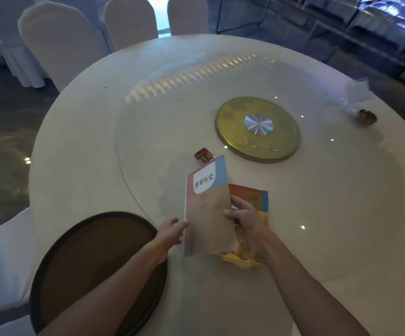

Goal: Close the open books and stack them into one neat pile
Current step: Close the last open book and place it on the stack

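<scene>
Round white surface [80, 146], glass turntable [162, 132] on it. Gold hub disc [281, 144] at the turntable's centre. Small red box [204, 155] near-left of the disc; dark round tray [94, 258] at the near-left edge. White-covered chairs [58, 40] beyond the far edge.

dim hall, covered chairs [58, 42] behind round white table [80, 132]

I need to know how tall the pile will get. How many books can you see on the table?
2. A closed tan book with a blue corner is held between both hands. An orange and yellow book lies under it, to its right. More could be hidden beneath them.
</scene>
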